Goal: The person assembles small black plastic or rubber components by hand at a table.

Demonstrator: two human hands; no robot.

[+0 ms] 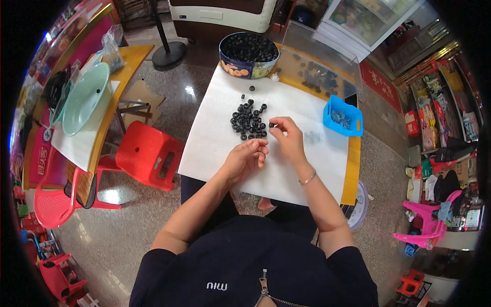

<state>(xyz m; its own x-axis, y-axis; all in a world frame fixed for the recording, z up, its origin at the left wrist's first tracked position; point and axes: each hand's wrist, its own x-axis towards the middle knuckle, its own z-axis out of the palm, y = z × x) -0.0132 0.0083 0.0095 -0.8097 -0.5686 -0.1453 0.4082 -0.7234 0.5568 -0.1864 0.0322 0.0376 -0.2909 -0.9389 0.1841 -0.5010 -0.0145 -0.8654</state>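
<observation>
A loose pile of small round black knob-like parts point(245, 120) lies on a white sheet point(215, 123) that covers the table. Just right of the pile, my right hand point(289, 138) pinches one small black part point(271, 125) between thumb and fingertips. Close below the pile is my left hand point(245, 157), palm turned partly up, its fingers curled and the thumb against them. Whatever those fingers may hold is hidden. A blue plastic basket point(353, 132) with small greyish pieces in it stands at the right edge of the sheet.
A round tin point(248, 71) full of black parts stands at the table's far edge. Beside it, a clear panel point(319, 48) rises near scattered dark pieces point(319, 79). On the left are a red stool point(148, 153) and a side table with a green basin point(87, 100).
</observation>
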